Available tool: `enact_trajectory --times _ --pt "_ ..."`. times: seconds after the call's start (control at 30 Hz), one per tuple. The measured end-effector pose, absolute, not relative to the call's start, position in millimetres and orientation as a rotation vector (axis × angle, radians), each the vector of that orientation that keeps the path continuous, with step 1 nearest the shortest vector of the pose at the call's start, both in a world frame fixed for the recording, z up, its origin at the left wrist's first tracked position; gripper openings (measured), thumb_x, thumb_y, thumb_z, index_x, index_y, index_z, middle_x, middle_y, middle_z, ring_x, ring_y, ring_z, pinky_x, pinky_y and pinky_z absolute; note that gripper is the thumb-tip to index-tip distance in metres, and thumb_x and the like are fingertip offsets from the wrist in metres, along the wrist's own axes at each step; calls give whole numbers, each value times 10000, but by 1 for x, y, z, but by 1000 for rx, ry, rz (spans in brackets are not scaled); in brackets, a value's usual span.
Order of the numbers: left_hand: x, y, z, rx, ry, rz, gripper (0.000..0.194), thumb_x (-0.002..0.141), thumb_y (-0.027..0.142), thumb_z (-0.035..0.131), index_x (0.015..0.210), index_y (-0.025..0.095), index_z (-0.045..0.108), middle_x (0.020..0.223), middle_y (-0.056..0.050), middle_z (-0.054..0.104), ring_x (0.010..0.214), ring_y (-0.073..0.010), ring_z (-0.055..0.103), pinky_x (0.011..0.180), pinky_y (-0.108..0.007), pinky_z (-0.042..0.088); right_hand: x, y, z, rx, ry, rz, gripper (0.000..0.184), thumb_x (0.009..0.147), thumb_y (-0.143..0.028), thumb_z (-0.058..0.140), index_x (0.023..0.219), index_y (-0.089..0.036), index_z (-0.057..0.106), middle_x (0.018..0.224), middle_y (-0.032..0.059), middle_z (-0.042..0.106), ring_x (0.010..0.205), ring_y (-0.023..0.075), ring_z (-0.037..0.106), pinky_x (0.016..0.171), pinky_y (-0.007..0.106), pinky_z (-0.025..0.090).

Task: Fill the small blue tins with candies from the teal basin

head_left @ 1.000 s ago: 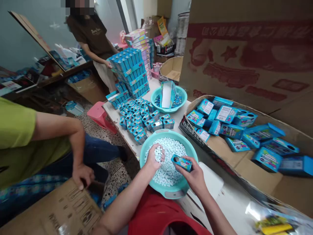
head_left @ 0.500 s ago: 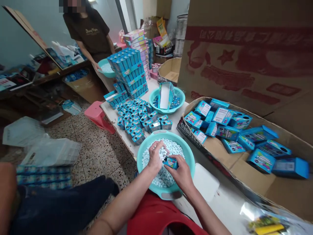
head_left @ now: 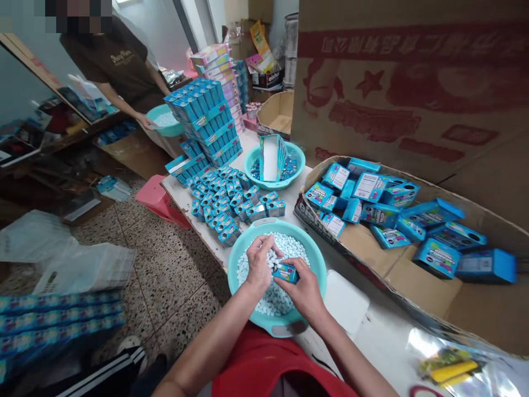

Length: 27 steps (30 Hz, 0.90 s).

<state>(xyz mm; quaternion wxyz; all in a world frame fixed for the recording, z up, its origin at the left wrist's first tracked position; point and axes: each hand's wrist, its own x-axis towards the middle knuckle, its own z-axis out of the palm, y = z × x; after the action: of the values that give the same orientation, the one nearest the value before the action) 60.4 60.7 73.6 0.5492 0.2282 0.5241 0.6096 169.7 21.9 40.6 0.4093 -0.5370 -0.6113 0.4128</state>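
A turquoise basin (head_left: 318, 264) of small white candies (head_left: 295, 248) stands at the table's near edge. Above it, my left hand (head_left: 258, 267) is curled around a handful of the candies, tipped against the open end of a small blue candy box (head_left: 286, 273). My right hand (head_left: 306, 289) grips that box from the right, lying on its side, thumb and fingers on its faces. Some candies show at the box's mouth; how full it is inside is hidden.
Many small blue boxes (head_left: 223, 198) stand beyond the basin, near a tall stack of packed trays (head_left: 206, 127). A second basin (head_left: 295, 176) holds blue pieces and folded card. At right is a carton (head_left: 372, 264) of larger blue boxes. A co-worker (head_left: 119, 66) holds another basin (head_left: 165, 122).
My view has turned slightly, shifting the scene left. My left hand's fingers have closed further over the candies at the box's mouth. At lower left, a striped trouser leg has come into view.
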Motion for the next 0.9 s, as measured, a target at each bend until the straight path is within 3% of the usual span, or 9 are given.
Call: enact_trajectory --times 0.67,0.9 --pt "63 48 77 612 1198 1445 266 787 426 592 731 168 566 604 8 565 596 -135 587 619 -263 450 167 18 46 -1333 -1480 1028 240 717 -327 710 911 -220 616 888 45 630 878 248 578 790 374 445" --pt "57 53 72 564 1189 1431 277 770 441 589 712 171 563 630 -1 562 637 -146 593 687 -292 467 169 18 45 -1381 -1357 1108 289 671 -396 729 875 -215 637 865 39 642 853 247 597 778 375 464"
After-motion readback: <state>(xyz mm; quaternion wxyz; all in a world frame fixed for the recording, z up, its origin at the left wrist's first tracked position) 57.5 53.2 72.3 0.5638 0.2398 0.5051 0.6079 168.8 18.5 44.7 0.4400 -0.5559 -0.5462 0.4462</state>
